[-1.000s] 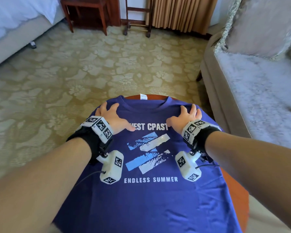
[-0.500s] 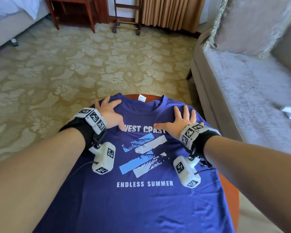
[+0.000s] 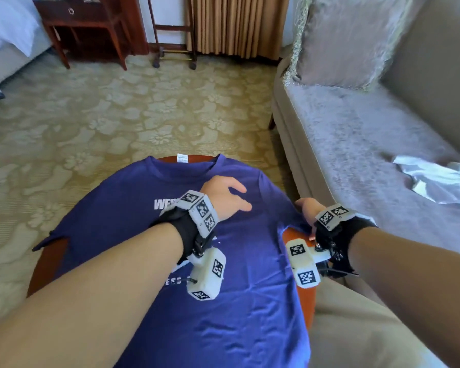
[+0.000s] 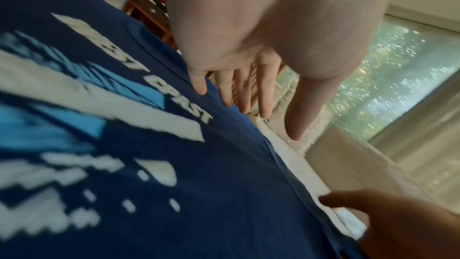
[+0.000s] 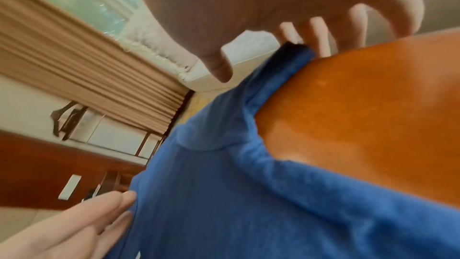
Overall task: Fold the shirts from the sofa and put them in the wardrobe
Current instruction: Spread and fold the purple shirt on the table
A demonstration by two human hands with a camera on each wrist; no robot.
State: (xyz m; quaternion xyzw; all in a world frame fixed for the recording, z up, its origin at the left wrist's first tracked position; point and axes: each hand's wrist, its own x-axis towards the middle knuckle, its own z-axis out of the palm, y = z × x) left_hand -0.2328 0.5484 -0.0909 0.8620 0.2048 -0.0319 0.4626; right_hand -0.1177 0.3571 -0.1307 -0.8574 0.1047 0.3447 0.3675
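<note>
A blue printed shirt point(image 3: 250, 301) lies face up, spread over a round wooden table point(image 3: 48, 261), collar away from me. My left hand point(image 3: 223, 195) lies across its chest with the fingers straight and spread; in the left wrist view the left hand point(image 4: 239, 94) shows its little finger touching the cloth near the collar. My right hand point(image 3: 307, 211) is at the table's right edge, at the end of the shirt's right sleeve point(image 5: 286, 60). There its fingers point(image 5: 321, 36) curl against the sleeve hem while the thumb stands clear of the cloth.
A grey sofa point(image 3: 369, 144) runs close along the right, with a cushion point(image 3: 343, 41) and a white garment point(image 3: 436, 179) on its seat. Patterned carpet lies ahead. At the back stand a dark nightstand point(image 3: 85, 30), a bed corner point(image 3: 6, 35) and curtains point(image 3: 237, 22).
Both hands left the shirt's shoulders. The left hand slid right to the middle of the chest. The right hand moved out to the right sleeve at the table's edge.
</note>
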